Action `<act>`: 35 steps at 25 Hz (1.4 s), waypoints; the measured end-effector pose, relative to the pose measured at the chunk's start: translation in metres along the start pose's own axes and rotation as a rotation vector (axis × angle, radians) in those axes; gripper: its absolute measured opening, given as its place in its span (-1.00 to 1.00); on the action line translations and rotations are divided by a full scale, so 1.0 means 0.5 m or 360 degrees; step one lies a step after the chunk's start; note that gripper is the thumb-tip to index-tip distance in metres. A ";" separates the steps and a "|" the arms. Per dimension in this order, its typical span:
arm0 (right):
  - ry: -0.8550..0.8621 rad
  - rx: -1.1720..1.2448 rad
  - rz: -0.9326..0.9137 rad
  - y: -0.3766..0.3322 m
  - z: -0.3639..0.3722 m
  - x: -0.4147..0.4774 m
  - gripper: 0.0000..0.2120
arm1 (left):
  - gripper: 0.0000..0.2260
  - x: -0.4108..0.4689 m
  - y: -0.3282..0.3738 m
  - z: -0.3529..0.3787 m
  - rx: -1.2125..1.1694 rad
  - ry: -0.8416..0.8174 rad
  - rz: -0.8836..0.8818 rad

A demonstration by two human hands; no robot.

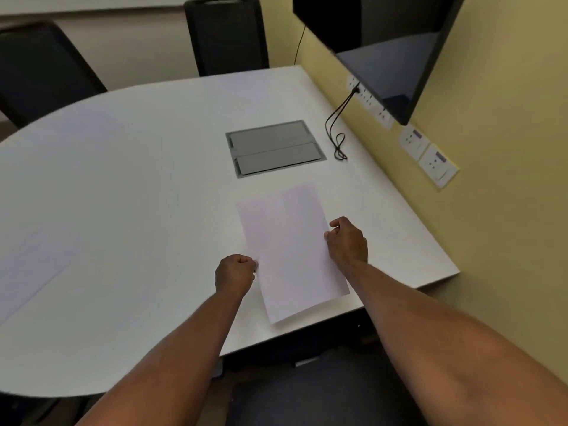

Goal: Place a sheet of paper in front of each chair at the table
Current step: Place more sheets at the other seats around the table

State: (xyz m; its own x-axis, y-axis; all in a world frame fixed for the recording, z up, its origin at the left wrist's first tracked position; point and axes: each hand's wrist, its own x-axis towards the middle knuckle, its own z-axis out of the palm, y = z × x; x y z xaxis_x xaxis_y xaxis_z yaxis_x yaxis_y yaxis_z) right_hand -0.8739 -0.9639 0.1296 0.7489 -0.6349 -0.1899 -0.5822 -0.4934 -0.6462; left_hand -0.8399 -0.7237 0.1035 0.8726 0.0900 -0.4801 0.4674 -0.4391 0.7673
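A flat, smooth white sheet of paper [292, 250] is pinched at its side edges by the left hand [235, 276] and right hand [349, 242], fingers curled closed, above the matte white table [123, 179], its fingertips partly hidden.

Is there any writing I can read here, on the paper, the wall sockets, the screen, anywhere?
None can be read.
Sheet of paper, held by both hands: looks blank.
Wall sockets: small purple labels, too small and blurred to read.
Screen: dark, no brand or text visible.
Grey hatch in the table: no markings visible.
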 end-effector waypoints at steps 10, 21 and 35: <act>-0.0150 -0.0078 0.0125 0.143 0.177 0.121 -0.84 | -0.89 0.168 -0.114 0.107 0.0082 -0.0026 -0.0188; -0.0165 -0.0061 0.0182 0.161 0.280 0.188 -0.82 | -0.85 0.248 -0.158 0.140 0.0331 0.0019 -0.0226; -0.0099 -0.0395 -0.0110 0.190 0.293 0.183 -0.74 | -0.69 0.238 -0.156 0.136 0.0821 0.0124 0.0197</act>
State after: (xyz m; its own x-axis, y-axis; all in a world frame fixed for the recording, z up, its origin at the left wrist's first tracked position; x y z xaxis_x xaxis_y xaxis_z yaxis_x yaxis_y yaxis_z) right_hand -0.8143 -0.9816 -0.0573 0.8031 -0.5606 -0.2018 -0.5831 -0.6701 -0.4593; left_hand -0.7821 -0.7396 -0.0424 0.9339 0.0672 -0.3512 0.2472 -0.8312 0.4980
